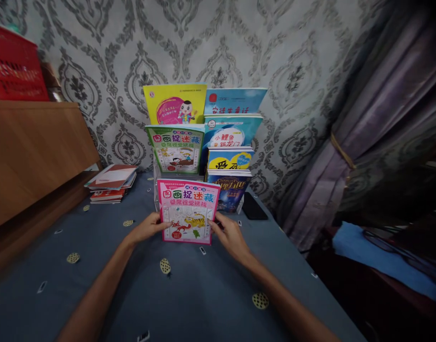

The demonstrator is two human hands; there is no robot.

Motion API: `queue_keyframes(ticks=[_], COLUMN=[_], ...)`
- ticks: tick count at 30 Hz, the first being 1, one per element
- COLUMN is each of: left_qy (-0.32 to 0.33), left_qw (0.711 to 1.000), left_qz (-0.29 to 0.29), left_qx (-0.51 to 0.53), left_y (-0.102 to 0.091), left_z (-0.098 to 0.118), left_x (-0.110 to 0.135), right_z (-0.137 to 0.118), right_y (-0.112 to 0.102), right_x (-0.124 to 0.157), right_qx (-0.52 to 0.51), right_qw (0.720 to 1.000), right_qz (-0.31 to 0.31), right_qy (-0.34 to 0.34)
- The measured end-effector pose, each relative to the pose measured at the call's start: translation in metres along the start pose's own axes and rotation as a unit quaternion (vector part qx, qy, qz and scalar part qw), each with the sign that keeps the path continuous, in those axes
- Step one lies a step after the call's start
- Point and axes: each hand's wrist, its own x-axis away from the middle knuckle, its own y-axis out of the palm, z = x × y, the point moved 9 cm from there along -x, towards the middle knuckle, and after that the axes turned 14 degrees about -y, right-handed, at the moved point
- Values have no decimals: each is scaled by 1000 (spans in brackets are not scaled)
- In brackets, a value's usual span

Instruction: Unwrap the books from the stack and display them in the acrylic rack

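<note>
At the rack (155, 190) front, left hand (150, 227) and right hand (229, 233) each pinch a side edge of the pink book (188, 211); higher tiers judged filled; book stack (111, 183) lies left of it.

Desk (203, 294) covered w/ blue-grey cloth, small oval and rectangular motifs printed across it. At the back centre sits a clear tiered rack (155, 190), loaded w/ kids' books. Book stack (111, 183) at back left, near the wood panel. Flat black item (254, 206) just right of the rack. Pink book (188, 211) upright in front of the rack, bottom edge at cloth level; contact unclear.
</note>
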Motion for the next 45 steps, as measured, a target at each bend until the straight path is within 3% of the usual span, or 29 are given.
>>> queue_keyframes(ticks=[4, 12, 22, 28, 35, 45], left_qy=[-13, -40, 14, 48, 87, 185], left_qw=[1000, 998, 994, 993, 988, 960], left_qz=[-11, 4, 92, 107, 131, 197], left_qx=[1, -58, -51, 2, -8, -71], left_y=[5, -2, -21, -32, -60, -105], left_z=[-10, -12, -11, -6, 36, 135], left_x=[-2, 0, -6, -11, -14, -31], right_z=[5, 4, 6, 8, -5, -30], right_y=[2, 4, 15, 18, 2, -39], right_x=[5, 5, -11, -35, -87, -174], right_qx=[-11, 7, 23, 23, 58, 157], right_qw=[999, 999, 999, 999, 998, 986], right_qz=[32, 34, 48, 32, 17, 32], right_qy=[9, 12, -13, 5, -15, -53])
